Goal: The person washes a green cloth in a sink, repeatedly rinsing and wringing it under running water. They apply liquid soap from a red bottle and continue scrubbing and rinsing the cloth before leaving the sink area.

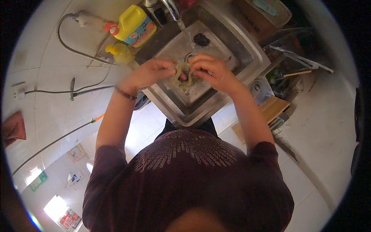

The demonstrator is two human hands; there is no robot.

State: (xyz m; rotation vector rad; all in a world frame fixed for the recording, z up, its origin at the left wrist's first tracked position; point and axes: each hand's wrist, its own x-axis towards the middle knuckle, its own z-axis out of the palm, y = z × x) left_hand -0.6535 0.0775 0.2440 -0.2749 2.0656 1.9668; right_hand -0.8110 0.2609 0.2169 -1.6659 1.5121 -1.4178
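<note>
My left hand [158, 72] and my right hand [210, 69] face each other over a stainless steel sink [188, 117]. Between them hangs a pale yellow-green, stringy or mesh-like piece [178, 76], its exact kind unclear. The fingertips of both hands pinch it, one hand at each side. From the faucet [172, 11] a stream of water [188, 33] falls just beyond my right fingers. Below the hands, greenish bits lie on the sink floor, partly hidden by the piece. The dark drain [201, 40] lies farther back.
Left of the sink stand a yellow detergent jug [137, 27] with a red cap and a smaller yellow bottle [123, 54]. At right are wooden boards [274, 107], a metal rack [301, 59] and a plastic container [274, 10]. A hose [62, 40] curves along the left wall.
</note>
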